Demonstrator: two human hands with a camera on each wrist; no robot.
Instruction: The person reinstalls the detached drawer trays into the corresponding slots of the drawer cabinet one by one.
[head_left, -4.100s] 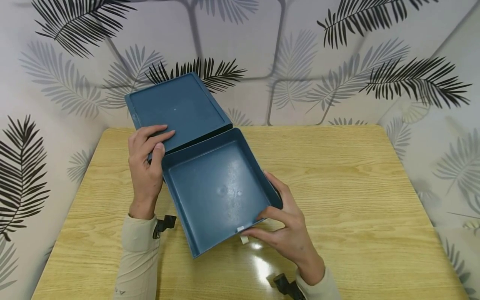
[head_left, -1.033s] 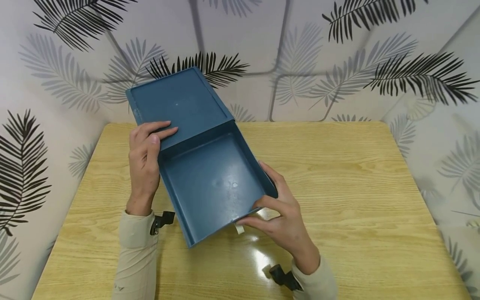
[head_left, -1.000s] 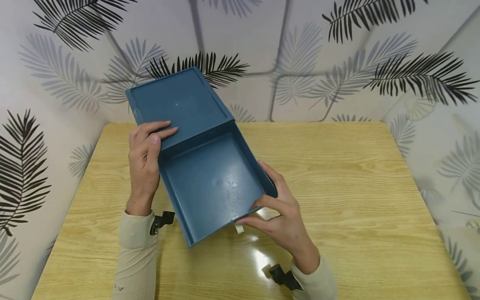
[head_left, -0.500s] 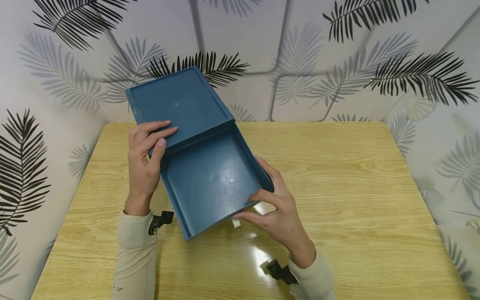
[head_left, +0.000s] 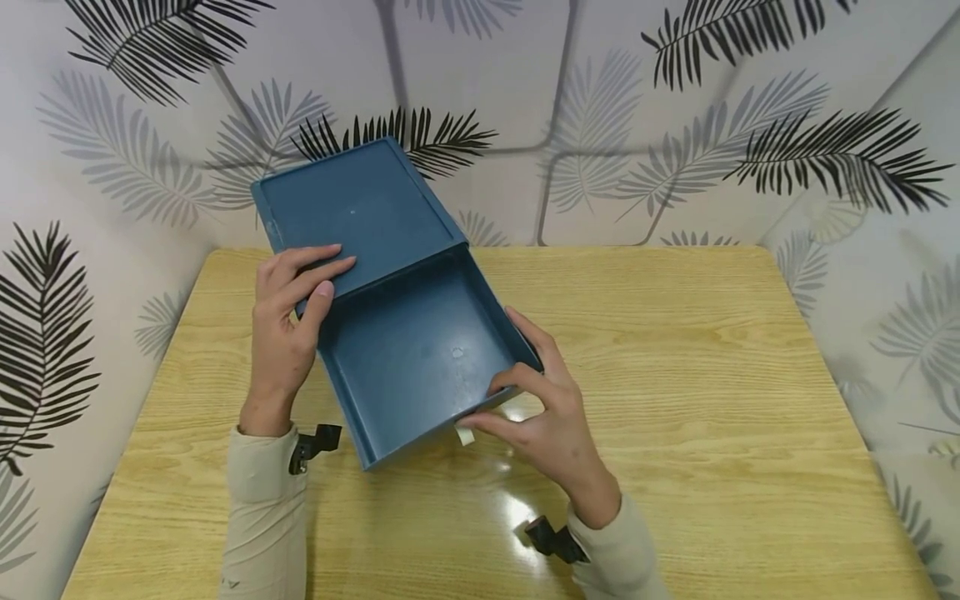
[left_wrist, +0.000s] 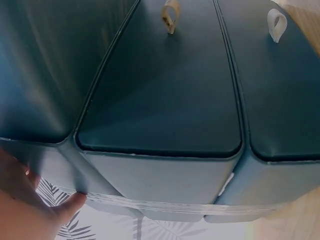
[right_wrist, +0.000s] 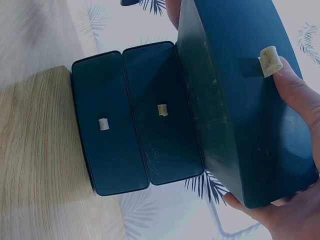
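A blue plastic drawer (head_left: 405, 375) projects from the top of a blue drawer cabinet (head_left: 360, 208) in the head view. Nothing lies inside it. My right hand (head_left: 547, 408) grips its front right corner, thumb beside the pale loop pull (head_left: 465, 435), one finger hooked over the rim. My left hand (head_left: 285, 325) rests on the cabinet's top left edge, its fingers lying nearly straight across the top and the thumb near the opening. Below, two lower drawers, the middle drawer (right_wrist: 162, 145) and the bottom drawer (right_wrist: 110, 150), sit flush in the right wrist view, each with a pull.
The cabinet stands at the back left of a wood-grain table (head_left: 712, 400). Behind it hangs a pale wall covering (head_left: 510, 200) with leaf prints. Clear banding (left_wrist: 160, 206) runs along the cabinet's side. A black wrist mount (head_left: 555, 540) is on the right sleeve.
The drawer has slid further into the cabinet, pushed back by my right hand. The dark gap at the cabinet's edge has narrowed. My left hand stays on the cabinet.
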